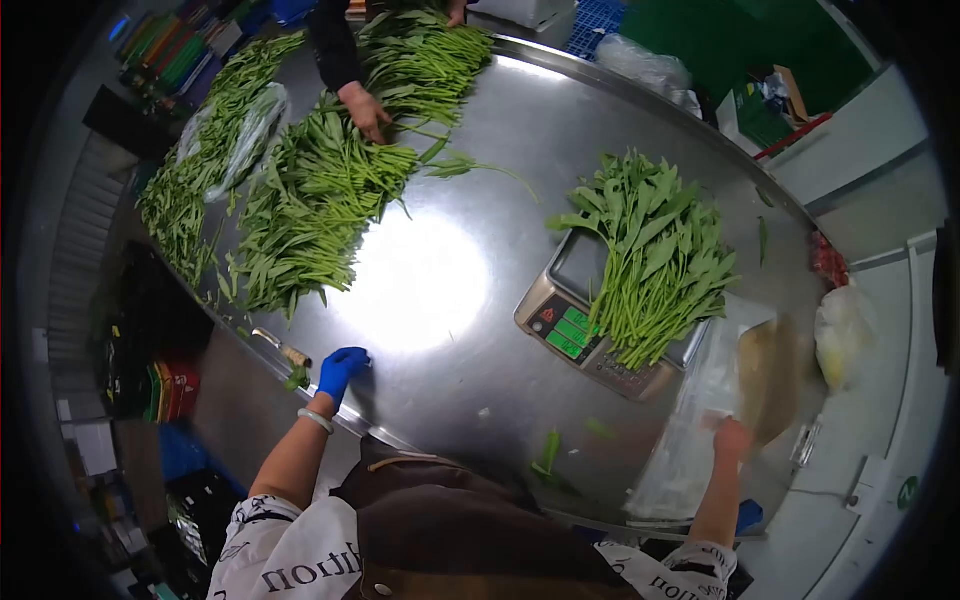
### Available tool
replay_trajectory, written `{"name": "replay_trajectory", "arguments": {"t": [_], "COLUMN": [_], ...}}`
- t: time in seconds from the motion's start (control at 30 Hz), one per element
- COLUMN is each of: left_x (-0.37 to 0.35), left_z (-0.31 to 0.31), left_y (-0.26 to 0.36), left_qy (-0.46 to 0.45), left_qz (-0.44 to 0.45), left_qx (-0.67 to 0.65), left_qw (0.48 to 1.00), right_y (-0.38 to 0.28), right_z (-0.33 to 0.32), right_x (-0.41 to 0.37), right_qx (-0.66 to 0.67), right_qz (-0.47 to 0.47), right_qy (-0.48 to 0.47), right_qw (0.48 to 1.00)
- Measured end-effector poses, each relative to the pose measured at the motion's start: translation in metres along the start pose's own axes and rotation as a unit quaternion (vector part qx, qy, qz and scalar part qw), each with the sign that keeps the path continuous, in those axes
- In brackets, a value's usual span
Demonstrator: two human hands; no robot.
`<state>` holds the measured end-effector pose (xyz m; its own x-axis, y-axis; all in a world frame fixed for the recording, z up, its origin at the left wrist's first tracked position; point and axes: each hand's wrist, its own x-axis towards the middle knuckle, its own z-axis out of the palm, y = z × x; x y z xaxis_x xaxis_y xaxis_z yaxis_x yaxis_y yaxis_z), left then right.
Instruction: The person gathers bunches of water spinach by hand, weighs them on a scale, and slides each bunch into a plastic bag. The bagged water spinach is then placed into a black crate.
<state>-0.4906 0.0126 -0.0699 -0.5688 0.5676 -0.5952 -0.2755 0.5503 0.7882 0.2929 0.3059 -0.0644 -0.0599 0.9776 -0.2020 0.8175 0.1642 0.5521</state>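
Right hand blurred at plastic bags; can't tell its grip. Blue-gloved left hand near table edge, fingers partly curled, palm hidden; can't tell if gripping. Leafy bunch beyond right hand, partly hiding scale beneath; stems toward wearer, leaves away, long axis near-to-far.

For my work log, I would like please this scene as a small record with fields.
left hand: blue-gloved, at the near table edge
right hand: blurred, at the clear plastic bags; grip unclear
scale: display lit, digits unclear, bearing a leafy bunch
table: shiny metal
co-worker's hand: among the leafy piles
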Motion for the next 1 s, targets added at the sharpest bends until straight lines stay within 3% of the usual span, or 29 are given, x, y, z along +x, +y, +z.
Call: {"name": "replay_trajectory", "arguments": {"t": [0.07, 0.13, 0.2, 0.27, 0.33, 0.4, 0.43, 0.47, 0.53, 0.6, 0.67, 0.83, 0.93, 1.0], "left_x": [0.036, 0.065, 0.093, 0.1, 0.138, 0.169, 0.183, 0.183, 0.178, 0.192, 0.187, 0.185, 0.192, 0.202], "left_z": [-0.026, -0.049, -0.07, -0.069, -0.086, -0.096, -0.093, -0.087, -0.072, -0.068, -0.057, -0.046, -0.041, -0.041], "left_y": [-0.016, -0.017, -0.015, 0.027, 0.014, 0.022, 0.03, 0.05, 0.09, 0.089, 0.104, 0.131, 0.149, 0.156], "left_qy": [0.056, 0.13, 0.165, 0.204, 0.175, 0.113, 0.065, 0.056, 0.039, 0.095, 0.143, 0.203, 0.202, 0.173], "left_qz": [0.007, 0.014, -0.018, -0.061, -0.004, 0.04, 0.063, 0.017, -0.017, 0.02, 0.079, 0.068, 0.05, 0.033], "left_qx": [-0.103, -0.203, -0.29, -0.367, -0.432, -0.49, -0.532, -0.559, -0.588, -0.544, -0.521, -0.49, -0.48, -0.481], "left_qw": [0.993, 0.97, 0.943, 0.905, 0.885, 0.863, 0.842, 0.827, 0.807, 0.833, 0.838, 0.845, 0.852, 0.859], "right_y": [-0.036, -0.081, -0.146, -0.206, -0.264, -0.332, -0.363, -0.395, -0.459, -0.536, -0.6, -0.697, -0.747, -0.746], "right_z": [-0.021, -0.069, -0.166, -0.236, -0.28, -0.317, -0.351, -0.39, -0.461, -0.495, -0.532, -0.573, -0.552, -0.567], "right_x": [-0.013, -0.035, -0.059, -0.071, -0.068, -0.038, -0.019, 0.004, 0.043, 0.098, 0.146, 0.223, 0.222, 0.189], "right_qx": [0.081, 0.132, 0.251, 0.394, 0.451, 0.459, 0.454, 0.449, 0.546, 0.541, 0.5, 0.483, 0.586, 0.503], "right_qz": [-0.031, -0.176, -0.237, -0.357, -0.408, -0.475, -0.478, -0.479, -0.46, -0.48, -0.475, -0.416, -0.398, -0.436], "right_qy": [-0.061, -0.134, -0.23, -0.255, -0.198, -0.011, 0.022, 0.057, 0.064, 0.17, 0.205, 0.026, -0.069, -0.077], "right_qw": [0.994, 0.966, 0.91, 0.808, 0.769, 0.75, 0.752, 0.752, 0.697, 0.669, 0.695, 0.77, 0.702, 0.742]}}
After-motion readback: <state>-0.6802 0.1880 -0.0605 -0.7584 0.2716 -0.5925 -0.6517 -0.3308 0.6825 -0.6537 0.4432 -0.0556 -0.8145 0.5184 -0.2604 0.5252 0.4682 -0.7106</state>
